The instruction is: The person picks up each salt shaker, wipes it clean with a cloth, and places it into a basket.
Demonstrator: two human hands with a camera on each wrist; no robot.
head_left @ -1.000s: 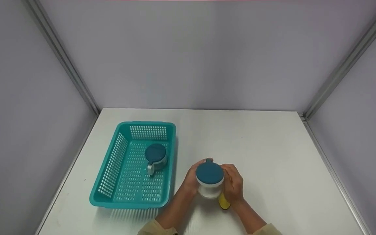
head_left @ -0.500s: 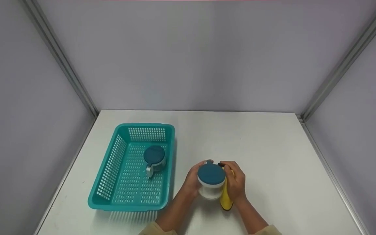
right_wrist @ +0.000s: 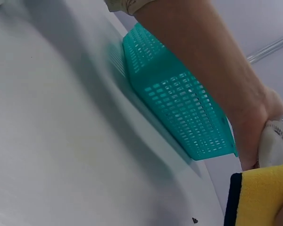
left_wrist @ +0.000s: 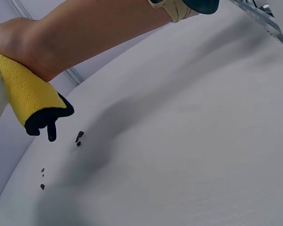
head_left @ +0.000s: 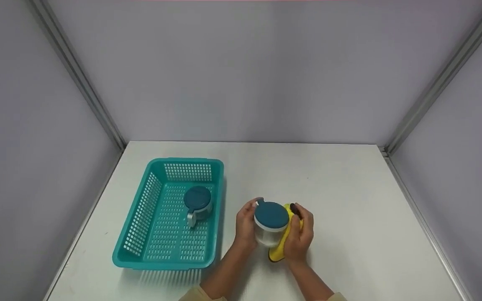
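A clear jar [head_left: 268, 236] with a dark blue lid [head_left: 271, 215] and a white collar is held up over the table. My left hand [head_left: 246, 225] grips it from its left side, fingers round behind by the lid's tab. On the other side my right hand [head_left: 301, 239] holds a yellow cloth [head_left: 280, 247] with a dark edge against the jar's wall. In the left wrist view the cloth [left_wrist: 30, 89] hangs down with its black hem lowest. The right wrist view catches the jar's ridged base [right_wrist: 276, 143] above the cloth [right_wrist: 262, 195].
A teal plastic basket [head_left: 166, 265] stands on the white table [head_left: 333, 179] to the left. Inside it sits a similar blue-lidded jar [head_left: 198, 198] with a grey handle. Small dark crumbs [left_wrist: 79, 136] lie on the table. Grey panels [head_left: 241, 71] enclose the back and sides.
My right hand has shifted the cloth along the jar's right side, and its lower end now lies further left, under the jar. The jar has risen slightly and turned, its tab moving left.
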